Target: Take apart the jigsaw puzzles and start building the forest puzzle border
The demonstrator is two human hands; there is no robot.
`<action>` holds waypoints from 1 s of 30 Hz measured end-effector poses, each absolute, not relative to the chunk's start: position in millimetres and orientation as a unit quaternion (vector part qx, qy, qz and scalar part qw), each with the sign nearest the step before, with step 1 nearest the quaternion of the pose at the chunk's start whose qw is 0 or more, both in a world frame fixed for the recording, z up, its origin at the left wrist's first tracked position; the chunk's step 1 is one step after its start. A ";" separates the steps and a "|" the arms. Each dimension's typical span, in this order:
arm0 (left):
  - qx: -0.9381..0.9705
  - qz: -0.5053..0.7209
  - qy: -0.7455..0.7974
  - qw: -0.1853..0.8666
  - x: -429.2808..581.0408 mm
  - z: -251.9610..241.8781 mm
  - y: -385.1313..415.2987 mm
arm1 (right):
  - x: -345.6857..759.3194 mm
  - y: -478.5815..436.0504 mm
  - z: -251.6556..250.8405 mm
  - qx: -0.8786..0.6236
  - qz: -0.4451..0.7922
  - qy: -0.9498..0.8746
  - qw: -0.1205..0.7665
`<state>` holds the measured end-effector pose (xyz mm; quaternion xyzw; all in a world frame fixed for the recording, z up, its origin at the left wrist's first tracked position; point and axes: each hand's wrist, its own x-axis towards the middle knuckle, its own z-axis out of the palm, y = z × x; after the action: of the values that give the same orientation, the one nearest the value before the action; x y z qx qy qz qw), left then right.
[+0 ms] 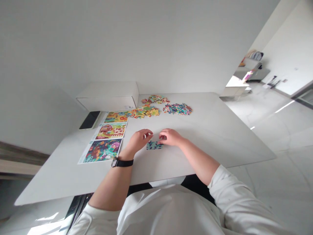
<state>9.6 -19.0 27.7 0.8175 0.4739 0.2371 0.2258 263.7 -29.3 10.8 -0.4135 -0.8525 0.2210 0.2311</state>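
A small strip of joined jigsaw puzzle pieces (153,146), teal with dark leaves, lies flat on the table in front of me. My left hand (140,141) hovers at its upper left, fingers curved, with a gap between thumb and forefinger and nothing visible in them. At the strip's upper right end, my right hand (170,137) has its fingers curled in and its fingertips on a puzzle piece at the edge. The fingers partly cover that piece. A dark-toned pile of loose puzzle pieces (178,109) lies farther back, beyond the right hand.
Yellow-green pieces (144,111) and red-and-cream pieces (156,99) form two more piles at the back. Left of my hands lies a reference sheet (104,150) with three pictures. Behind it are a phone (90,120) and a white box (107,96) against the wall.
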 end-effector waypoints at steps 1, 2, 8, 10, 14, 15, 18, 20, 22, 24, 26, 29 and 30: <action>0.808 0.251 0.485 0.221 10.4 28.1 -19.2 | 264.6 -28.8 10.1 -0.415 0.227 -0.851 0.227; 0.800 0.261 0.495 0.217 11.2 28.3 -19.4 | 264.9 -28.6 9.4 -0.416 0.231 -0.851 0.222; 0.755 0.316 0.527 0.230 16.3 24.1 -20.2 | 260.5 -30.2 7.3 -0.419 0.225 -0.850 0.227; 0.744 0.327 0.532 0.238 17.3 21.6 -19.9 | 258.9 -31.0 8.2 -0.423 0.224 -0.848 0.227; 0.734 0.326 0.542 0.250 16.5 16.6 -18.4 | 257.1 -31.9 10.8 -0.444 0.222 -0.831 0.251; 0.733 0.325 0.543 0.249 16.0 15.6 -18.0 | 257.5 -31.4 11.9 -0.452 0.220 -0.824 0.262; 0.736 0.318 0.546 0.243 14.2 14.1 -17.1 | 264.1 -24.8 17.6 -0.485 0.205 -0.798 0.293; 0.736 0.314 0.550 0.238 13.5 14.0 -16.3 | 275.8 -14.8 23.6 -0.520 0.186 -0.776 0.305; 0.735 0.314 0.551 0.239 13.5 14.2 -15.1 | 294.1 -0.8 30.7 -0.566 0.166 -0.747 0.307; 0.730 0.320 0.552 0.245 14.3 14.2 -13.2 | 317.8 15.3 37.7 -0.621 0.153 -0.708 0.299; 0.722 0.327 0.555 0.252 15.6 13.7 -10.9 | 343.5 31.2 43.9 -0.673 0.136 -0.664 0.295; 0.711 0.336 0.562 0.254 17.4 12.5 -7.3 | 378.1 51.5 49.8 -0.744 0.115 -0.598 0.275; 0.709 0.338 0.565 0.253 17.8 12.0 -6.2 | 387.1 57.3 50.6 -0.764 0.106 -0.580 0.263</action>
<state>17.8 -6.2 12.0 0.7089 0.5648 0.3383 0.2530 387.1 57.3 50.6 -0.7640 -0.5796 0.1059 0.2630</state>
